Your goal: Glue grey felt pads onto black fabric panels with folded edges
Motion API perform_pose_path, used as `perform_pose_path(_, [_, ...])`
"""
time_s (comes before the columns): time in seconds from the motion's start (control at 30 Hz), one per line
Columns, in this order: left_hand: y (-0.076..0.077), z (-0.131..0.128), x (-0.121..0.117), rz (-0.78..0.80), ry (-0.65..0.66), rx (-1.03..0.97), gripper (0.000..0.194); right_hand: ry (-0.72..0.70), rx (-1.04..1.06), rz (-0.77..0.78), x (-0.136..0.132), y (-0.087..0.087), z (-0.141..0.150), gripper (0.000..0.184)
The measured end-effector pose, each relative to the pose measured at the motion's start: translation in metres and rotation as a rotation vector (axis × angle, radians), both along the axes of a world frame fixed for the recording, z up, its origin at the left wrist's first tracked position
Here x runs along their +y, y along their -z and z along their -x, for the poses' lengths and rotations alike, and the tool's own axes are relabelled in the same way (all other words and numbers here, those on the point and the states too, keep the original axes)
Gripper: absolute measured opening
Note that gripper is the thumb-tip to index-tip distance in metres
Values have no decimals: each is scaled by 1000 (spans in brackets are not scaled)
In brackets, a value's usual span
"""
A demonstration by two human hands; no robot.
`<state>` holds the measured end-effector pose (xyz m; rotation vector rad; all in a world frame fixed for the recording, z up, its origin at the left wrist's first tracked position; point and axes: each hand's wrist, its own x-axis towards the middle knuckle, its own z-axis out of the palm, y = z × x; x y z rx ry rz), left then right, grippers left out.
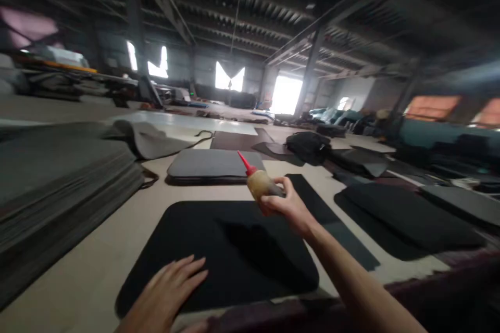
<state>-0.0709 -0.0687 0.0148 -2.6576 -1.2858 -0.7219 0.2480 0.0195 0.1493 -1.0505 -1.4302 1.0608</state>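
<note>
In front of me a black mat (187,234) with rounded corners lies flat on the pale table (86,265). My left hand (167,291) rests at the mat's near left part, fingers stretched out and holding nothing. Above the mat's far right side, my right hand (285,203) grips a squeeze bottle (258,183). It has a yellowish body and a red pointed nozzle, which tilts up and to the left. The bottle's shadow falls on the mat. Just beyond is a short stack of grey mats (207,164), partly behind the bottle.
A tall stack of dark sheets (66,177) fills the left side, with a curled grey sheet (152,138) behind it. Dark strips (332,223) and more black mats (410,213) lie to the right. A black bundle (308,145) sits farther back.
</note>
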Motion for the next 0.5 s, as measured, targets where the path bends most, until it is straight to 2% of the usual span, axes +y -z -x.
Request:
perform_pose_path(0.03, [-9,-5,-8,54,-47,6,61,-10,-63,17,-8,5,2,54])
perform_pose_path(0.1, [-26,-15,-17,206,-62,27,61,-59,-158,36,-20,11,3,50])
perform_pose_path(0.23, [-42,-26,-24,363,-62,45,71,-188,-149,132,-33,13,8,55])
perform_pose_path(0.37, [-52,-36,-36,325,-13,23,73,-180,25,175,-37,19,19,67])
perform_pose_path(0.5, [-54,-59,-42,250,99,-32,77,-195,102,152,-36,29,33,52])
